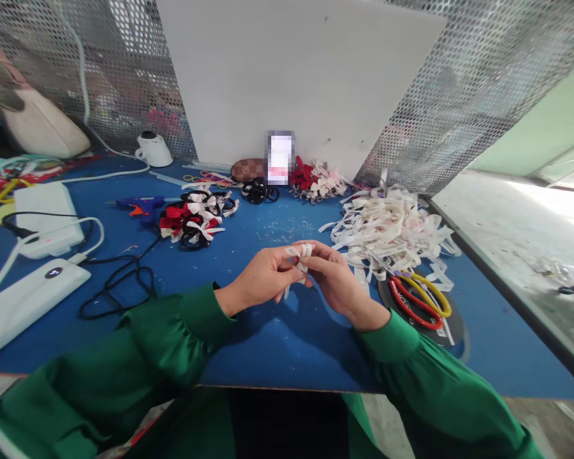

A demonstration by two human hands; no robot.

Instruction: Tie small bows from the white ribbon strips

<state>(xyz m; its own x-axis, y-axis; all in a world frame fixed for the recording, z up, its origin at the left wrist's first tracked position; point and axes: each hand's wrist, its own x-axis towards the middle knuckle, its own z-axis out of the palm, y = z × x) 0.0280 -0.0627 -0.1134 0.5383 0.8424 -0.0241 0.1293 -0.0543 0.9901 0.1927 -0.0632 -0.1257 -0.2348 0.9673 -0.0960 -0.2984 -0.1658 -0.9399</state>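
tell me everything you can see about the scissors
The scissors have one red and one yellow loop handle, smooth like plastic, a purple patch near the pivot and slim, metallic-looking blades. They lie right of the hands, handles over a dark round mat on the blue table, blades pointing away and leftward onto the edge of the pale ribbon pile. The blades look closed or nearly so. Neither hand touches them.

White ribbon strip (306, 250), looped
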